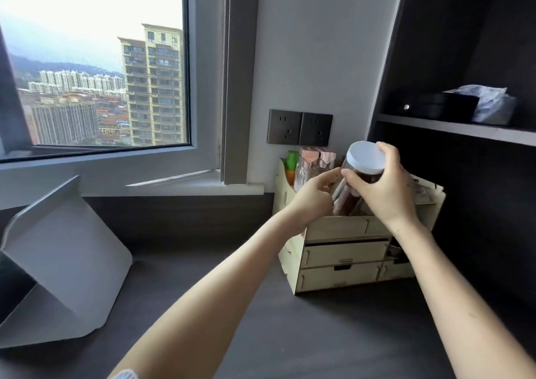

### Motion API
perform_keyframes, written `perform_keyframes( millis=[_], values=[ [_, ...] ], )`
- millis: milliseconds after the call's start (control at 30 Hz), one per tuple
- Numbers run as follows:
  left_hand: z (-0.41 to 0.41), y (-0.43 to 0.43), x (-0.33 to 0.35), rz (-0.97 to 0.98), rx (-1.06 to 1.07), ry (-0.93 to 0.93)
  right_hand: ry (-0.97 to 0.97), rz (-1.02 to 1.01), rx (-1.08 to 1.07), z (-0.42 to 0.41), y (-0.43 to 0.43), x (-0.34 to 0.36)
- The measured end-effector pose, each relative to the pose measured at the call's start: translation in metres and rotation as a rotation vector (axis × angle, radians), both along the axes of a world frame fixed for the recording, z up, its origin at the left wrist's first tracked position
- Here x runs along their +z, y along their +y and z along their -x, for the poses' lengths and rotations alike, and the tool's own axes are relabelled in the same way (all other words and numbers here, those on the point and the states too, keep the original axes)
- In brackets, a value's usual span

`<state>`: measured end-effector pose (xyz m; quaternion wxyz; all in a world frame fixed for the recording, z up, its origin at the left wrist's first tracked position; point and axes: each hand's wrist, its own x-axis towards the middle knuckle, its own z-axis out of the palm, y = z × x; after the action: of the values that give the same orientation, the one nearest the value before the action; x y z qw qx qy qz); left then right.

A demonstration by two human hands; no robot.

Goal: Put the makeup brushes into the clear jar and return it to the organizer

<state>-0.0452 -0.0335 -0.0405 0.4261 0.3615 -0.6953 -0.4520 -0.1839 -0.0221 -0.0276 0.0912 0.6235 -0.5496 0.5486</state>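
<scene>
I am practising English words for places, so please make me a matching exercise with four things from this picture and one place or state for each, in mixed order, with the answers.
Things:
1. clear jar
2. green bottle
3. power sockets
4. grey stand

Places or states:
A. on the wall above the organizer
B. on the desk at the far left
C. held by the right hand, white lid on, over the organizer's top
D. upright in the organizer's back left corner

Pairs: 1-C, 2-D, 3-A, 4-B
</scene>
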Motion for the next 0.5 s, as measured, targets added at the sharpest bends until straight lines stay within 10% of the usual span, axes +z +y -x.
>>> perform_keyframes(
  millis=[500],
  values=[
    [0.005,-0.011,0.003,0.013,0.138,-0.241,0.153,-0.315,-0.199,-0.013,-0.022,0.011]
  ],
)
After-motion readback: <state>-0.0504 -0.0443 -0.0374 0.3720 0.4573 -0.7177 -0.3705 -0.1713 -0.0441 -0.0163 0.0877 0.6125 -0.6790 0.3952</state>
